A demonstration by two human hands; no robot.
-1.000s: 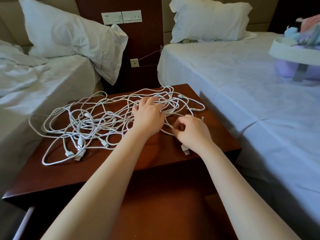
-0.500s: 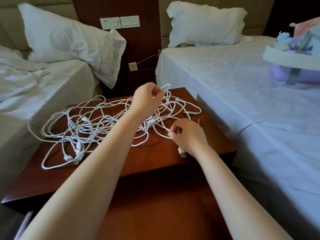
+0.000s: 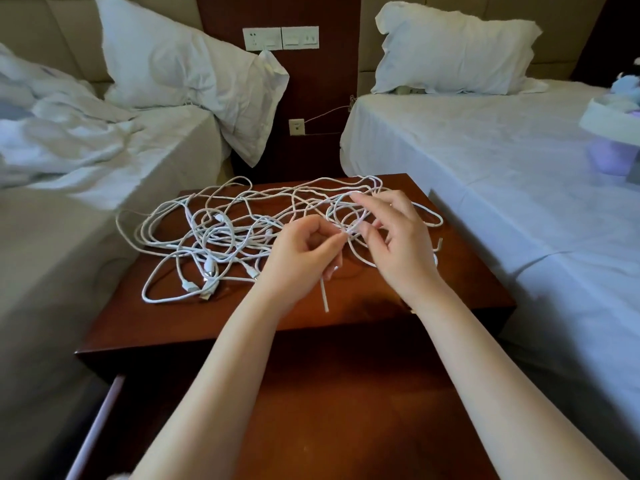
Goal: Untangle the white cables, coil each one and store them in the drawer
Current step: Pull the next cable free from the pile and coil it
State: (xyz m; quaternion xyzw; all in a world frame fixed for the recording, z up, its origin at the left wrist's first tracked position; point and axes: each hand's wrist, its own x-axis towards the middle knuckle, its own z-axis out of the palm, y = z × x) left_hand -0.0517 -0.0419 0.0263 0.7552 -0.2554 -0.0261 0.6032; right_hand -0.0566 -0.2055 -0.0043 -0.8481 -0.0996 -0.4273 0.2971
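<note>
A tangle of white cables (image 3: 221, 233) with several plug ends sprawls over the top of a dark red wooden nightstand (image 3: 460, 292). My left hand (image 3: 301, 254) is raised over the tangle's right part and pinches one cable; a short end (image 3: 323, 294) hangs down from it. My right hand (image 3: 394, 237) sits just right of it, pinching the same cable between thumb and forefinger, the other fingers spread. Below the top, the open drawer (image 3: 346, 410) reaches toward me under my forearms.
A bed with rumpled sheets (image 3: 69, 143) stands left of the nightstand, and a made bed (image 3: 502, 150) stands right. A white and purple basket (image 3: 613, 133) sits on the right bed. Wall sockets (image 3: 280, 38) and a thin wire lie behind.
My left hand came down and right from the far side of the tangle. My right hand rose off the tabletop. Both now pinch one cable between them. The camera has tilted.
</note>
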